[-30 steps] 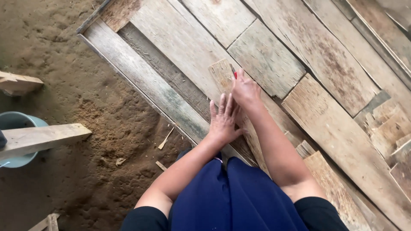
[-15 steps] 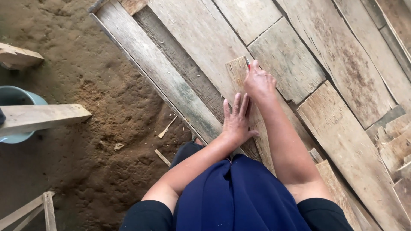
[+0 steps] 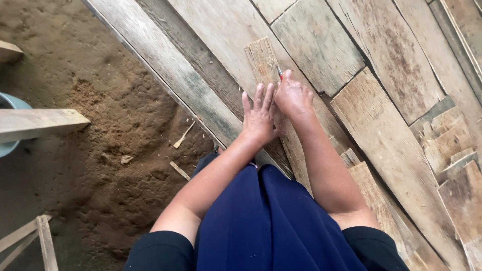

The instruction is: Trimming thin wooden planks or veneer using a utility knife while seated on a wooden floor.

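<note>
A narrow strip of pale wood point(image 3: 262, 57) lies lengthwise on top of a layer of weathered planks point(image 3: 321, 45). My left hand point(image 3: 259, 115) rests flat on the strip with its fingers stretched out and close together. Just to its right, my right hand point(image 3: 293, 96) is closed around a small red tool point(image 3: 280, 74), only its tip showing, and that tip touches the strip. Both forearms reach forward from my dark blue clothing point(image 3: 261, 221).
Sandy dirt ground point(image 3: 100, 150) with a few wood chips point(image 3: 182, 136) lies left of the planks. A pale board point(image 3: 40, 123) juts in from the left above a blue bucket point(image 3: 9, 125). Short offcuts point(image 3: 452, 145) are stacked at the right.
Both hands have shifted a little along the strip and sit closer together. The view has moved in towards the planks.
</note>
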